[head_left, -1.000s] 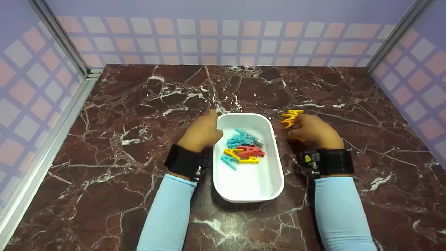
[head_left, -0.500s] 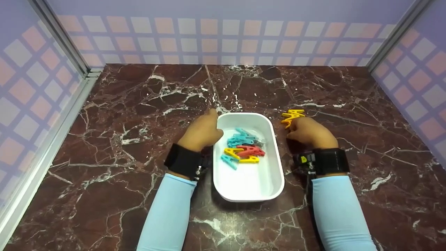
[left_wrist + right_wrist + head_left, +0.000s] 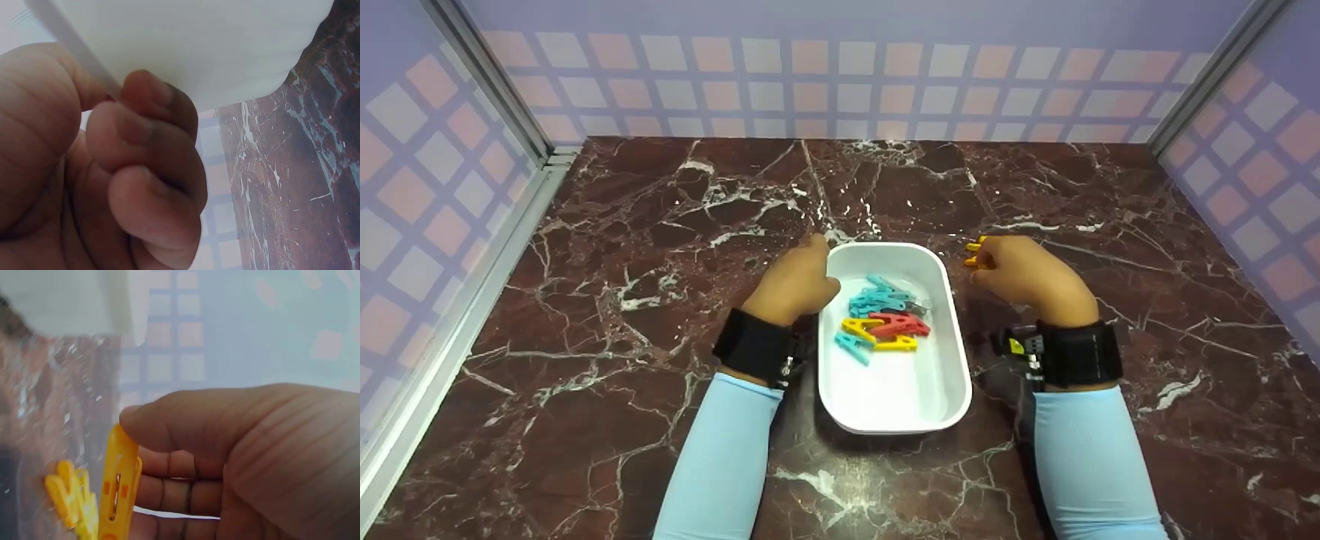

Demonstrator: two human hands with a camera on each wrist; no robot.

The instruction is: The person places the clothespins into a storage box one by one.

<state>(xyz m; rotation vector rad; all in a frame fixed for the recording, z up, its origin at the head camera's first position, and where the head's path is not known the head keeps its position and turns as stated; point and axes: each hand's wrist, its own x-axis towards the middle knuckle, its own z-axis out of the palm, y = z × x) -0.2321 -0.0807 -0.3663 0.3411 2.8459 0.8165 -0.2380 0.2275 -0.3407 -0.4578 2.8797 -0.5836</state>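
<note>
A white tub (image 3: 896, 390) stands mid-table, and my left hand (image 3: 793, 279) grips its left rim, thumb inside and curled fingers (image 3: 157, 208) against the outer wall. Inside the tub lie several teal clothespins (image 3: 877, 298), a red clothespin (image 3: 901, 325) and two yellow ones (image 3: 895, 343). To the right of the tub, my right hand (image 3: 1031, 274) pinches a yellow clothespin (image 3: 118, 484) between thumb and fingers, plain in the right wrist view. Other yellow clothespins (image 3: 72, 498) lie on the table beyond it; in the head view the hand mostly covers them.
The dark red marbled tabletop (image 3: 660, 420) runs back to a tiled-pattern wall (image 3: 855, 82). Side panels close in on the left (image 3: 427, 172) and right (image 3: 1260, 150). Black straps with small cameras (image 3: 754, 346) sit on both wrists.
My right hand has shifted slightly over the yellow clothespins, then risen a little from the table with one pinched. The left hand and the tub have stayed put.
</note>
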